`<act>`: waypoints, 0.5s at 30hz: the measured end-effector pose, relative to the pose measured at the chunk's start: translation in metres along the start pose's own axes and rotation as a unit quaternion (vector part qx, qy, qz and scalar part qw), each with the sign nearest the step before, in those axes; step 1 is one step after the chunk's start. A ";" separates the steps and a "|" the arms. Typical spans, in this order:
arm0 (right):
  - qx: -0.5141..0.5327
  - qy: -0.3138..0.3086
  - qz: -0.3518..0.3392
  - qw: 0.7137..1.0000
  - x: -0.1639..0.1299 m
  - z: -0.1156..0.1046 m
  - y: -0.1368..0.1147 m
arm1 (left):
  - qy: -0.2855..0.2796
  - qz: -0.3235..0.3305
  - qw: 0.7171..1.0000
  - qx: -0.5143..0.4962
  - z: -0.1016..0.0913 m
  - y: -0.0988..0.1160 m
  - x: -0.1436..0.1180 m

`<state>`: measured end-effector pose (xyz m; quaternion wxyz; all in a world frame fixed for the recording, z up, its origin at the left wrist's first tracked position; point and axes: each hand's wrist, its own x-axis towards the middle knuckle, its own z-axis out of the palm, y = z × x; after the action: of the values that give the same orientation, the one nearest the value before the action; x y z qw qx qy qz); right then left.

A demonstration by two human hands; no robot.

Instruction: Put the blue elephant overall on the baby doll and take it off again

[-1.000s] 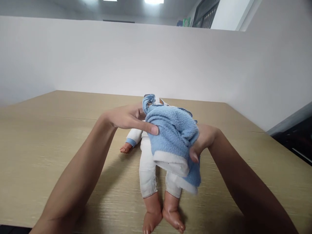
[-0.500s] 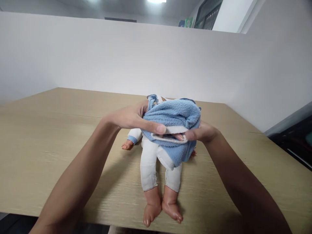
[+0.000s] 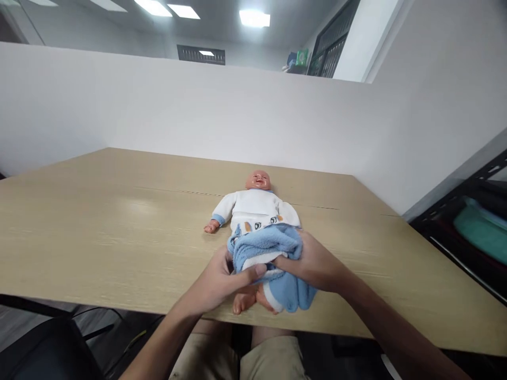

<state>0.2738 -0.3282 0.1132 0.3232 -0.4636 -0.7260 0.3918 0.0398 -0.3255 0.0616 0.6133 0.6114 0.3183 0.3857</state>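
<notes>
A baby doll [image 3: 255,202] in a white top with blue cuffs lies on its back on the table, feet towards me. Over its lower body I hold bunched blue doll trousers [image 3: 291,293] with white cuffs. My left hand [image 3: 222,277] grips their left side, thumb across the front of a white-edged opening. The fingers of my right hand [image 3: 317,263] are closed on the other side, thumb at the same opening. One trouser leg hangs down to the right. Below the cloth the doll's feet [image 3: 243,303] show; its upper legs are hidden.
The wide wooden table [image 3: 119,227] ends just in front of my knees. A white wall [image 3: 222,111] rises behind it. At the right stands a black rack [image 3: 447,221] with green cloth. A black chair [image 3: 47,348] is at the lower left.
My hands have brought the trousers down and nearer to me, from in front of the doll's torso to its feet. The doll's head and top now show. The view takes in more.
</notes>
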 end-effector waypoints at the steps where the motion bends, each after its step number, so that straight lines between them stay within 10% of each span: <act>1: -0.016 0.004 -0.003 1.000 -0.005 0.006 0.000 | 0.034 -0.008 0.999 0.012 0.004 -0.007 -0.006; 7: -0.126 0.087 0.006 0.988 -0.021 0.035 0.013 | 0.162 0.026 0.979 0.123 0.016 -0.037 -0.028; 15: -0.167 0.082 0.007 0.983 -0.017 0.056 0.040 | 0.165 0.032 0.960 0.226 0.009 -0.071 -0.027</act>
<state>0.2506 -0.3483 0.0493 0.2971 -0.5465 -0.7490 0.2282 0.0403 -0.3503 -0.0106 0.3859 0.6717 0.4741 0.4184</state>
